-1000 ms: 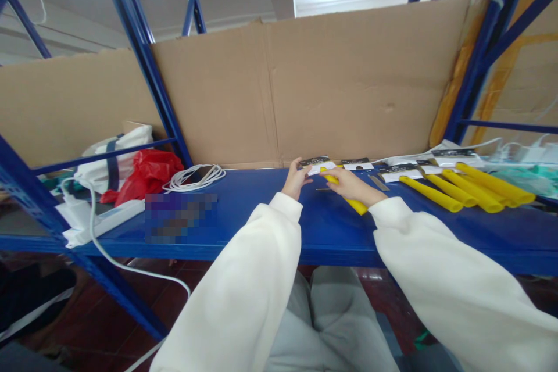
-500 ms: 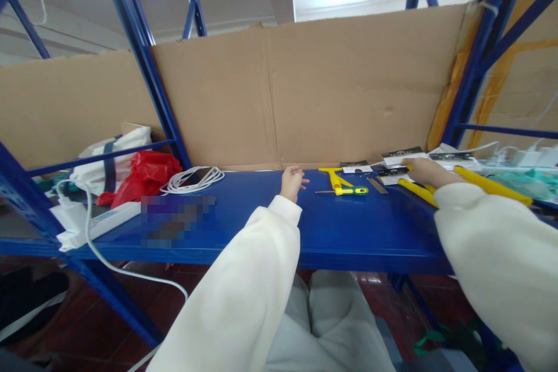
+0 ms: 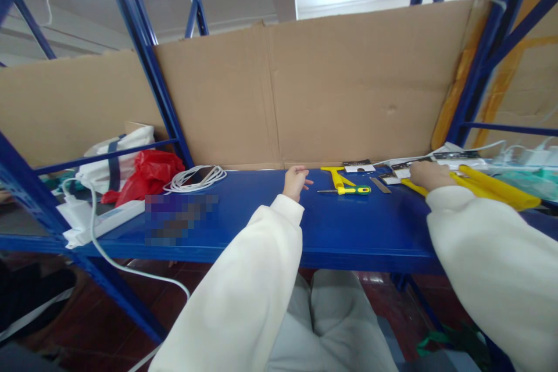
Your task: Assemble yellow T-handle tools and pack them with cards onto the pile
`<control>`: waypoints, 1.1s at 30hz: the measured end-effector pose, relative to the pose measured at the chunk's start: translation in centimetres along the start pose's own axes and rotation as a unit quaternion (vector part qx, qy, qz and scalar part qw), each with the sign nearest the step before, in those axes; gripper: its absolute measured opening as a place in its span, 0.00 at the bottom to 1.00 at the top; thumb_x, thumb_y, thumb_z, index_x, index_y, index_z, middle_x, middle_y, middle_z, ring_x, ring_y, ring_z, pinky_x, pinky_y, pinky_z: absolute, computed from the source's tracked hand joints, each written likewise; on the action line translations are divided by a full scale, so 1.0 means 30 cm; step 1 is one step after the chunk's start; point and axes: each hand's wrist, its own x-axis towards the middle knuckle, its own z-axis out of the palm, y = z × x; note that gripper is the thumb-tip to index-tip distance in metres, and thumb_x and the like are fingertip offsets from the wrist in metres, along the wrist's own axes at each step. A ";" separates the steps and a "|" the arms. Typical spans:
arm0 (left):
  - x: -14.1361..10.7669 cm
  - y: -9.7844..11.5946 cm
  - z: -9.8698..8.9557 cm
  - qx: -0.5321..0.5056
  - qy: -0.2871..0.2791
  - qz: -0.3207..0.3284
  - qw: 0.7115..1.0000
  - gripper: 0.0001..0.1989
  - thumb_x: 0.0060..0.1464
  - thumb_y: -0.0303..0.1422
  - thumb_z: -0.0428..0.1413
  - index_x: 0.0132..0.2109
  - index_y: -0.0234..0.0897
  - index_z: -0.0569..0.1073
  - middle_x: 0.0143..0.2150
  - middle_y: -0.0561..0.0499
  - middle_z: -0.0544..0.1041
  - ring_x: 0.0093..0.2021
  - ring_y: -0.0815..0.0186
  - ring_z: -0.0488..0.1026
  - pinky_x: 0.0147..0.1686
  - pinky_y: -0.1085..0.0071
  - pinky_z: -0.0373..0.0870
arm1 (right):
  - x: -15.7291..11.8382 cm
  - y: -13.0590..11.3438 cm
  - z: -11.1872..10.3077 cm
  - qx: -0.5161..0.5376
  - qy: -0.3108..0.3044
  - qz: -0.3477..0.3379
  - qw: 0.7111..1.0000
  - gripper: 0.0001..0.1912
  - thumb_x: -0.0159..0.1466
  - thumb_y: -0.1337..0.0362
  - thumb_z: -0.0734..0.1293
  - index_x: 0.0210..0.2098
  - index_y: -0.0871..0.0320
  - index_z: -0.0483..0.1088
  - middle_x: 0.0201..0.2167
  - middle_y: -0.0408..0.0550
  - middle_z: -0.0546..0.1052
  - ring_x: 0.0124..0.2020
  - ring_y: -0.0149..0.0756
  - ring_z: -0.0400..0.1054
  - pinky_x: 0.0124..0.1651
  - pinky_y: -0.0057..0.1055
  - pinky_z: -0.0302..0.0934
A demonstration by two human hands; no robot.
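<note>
My left hand [image 3: 296, 182] hovers over the middle of the blue shelf, its fingers loosely bent and apart, holding nothing. To its right lie a yellow T-shaped tool [image 3: 336, 178] and a screwdriver [image 3: 355, 190] with a yellow-green handle. My right hand [image 3: 429, 176] is closed at the right, right beside black-and-white cards [image 3: 389, 178] and yellow handles [image 3: 497, 189]. Its fingertips are out of sight, so whatever they grip is unclear. A narrow flat metal strip [image 3: 381, 185] lies left of that hand.
Another black-and-white card [image 3: 359, 167] rests by the cardboard back wall [image 3: 322, 87]. On the left are a coiled white cable [image 3: 196, 179], a red plastic bag [image 3: 152, 171] and a white power strip [image 3: 108, 222]. Blue uprights [image 3: 492, 58] frame the shelf [image 3: 261, 238].
My right hand has drawn slightly back toward me and looks more closed; the cards beside it have shifted. My left hand has barely moved. The view has shifted slightly.
</note>
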 end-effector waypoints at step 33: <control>0.042 -0.122 0.002 0.493 -0.092 0.160 0.850 0.22 0.56 0.32 0.56 0.58 0.44 0.74 0.63 0.44 0.71 0.61 0.54 0.68 0.60 0.61 0.63 | -0.145 -0.499 0.075 0.309 -0.053 -0.431 0.846 0.19 0.67 0.67 0.59 0.54 0.60 0.75 0.56 0.52 0.75 0.57 0.40 0.70 0.62 0.34 0.59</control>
